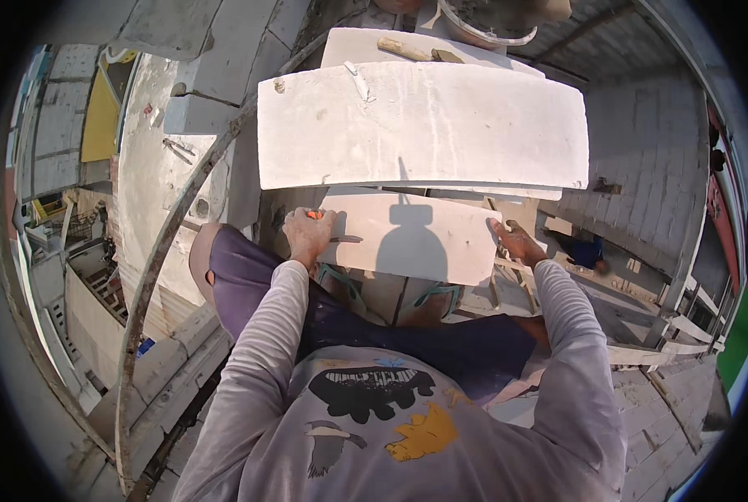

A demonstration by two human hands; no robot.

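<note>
A pale, flat-faced block (407, 243) lies low in front of me, with a shadow across its face. At its left end my left hand (309, 234) is closed around a small orange object (314, 214), mostly hidden by the fingers, so its kind is unclear. My right hand (518, 243) grips the block's upper right corner with its fingertips. Just beyond, a wider white block (424, 125) lies over other blocks, bearing a small whitish strip (359, 82). Behind it, a trowel (403, 48) with a wooden handle rests on another pale block (340, 48).
A bucket (484, 35) stands at the far side. A curved metal bar (161, 243) runs along my left. Pliers-like tools (178, 151) lie on the whitish surface beyond it. My feet in green sandals (441, 293) are below the near block; wooden pieces (516, 280) are to the right.
</note>
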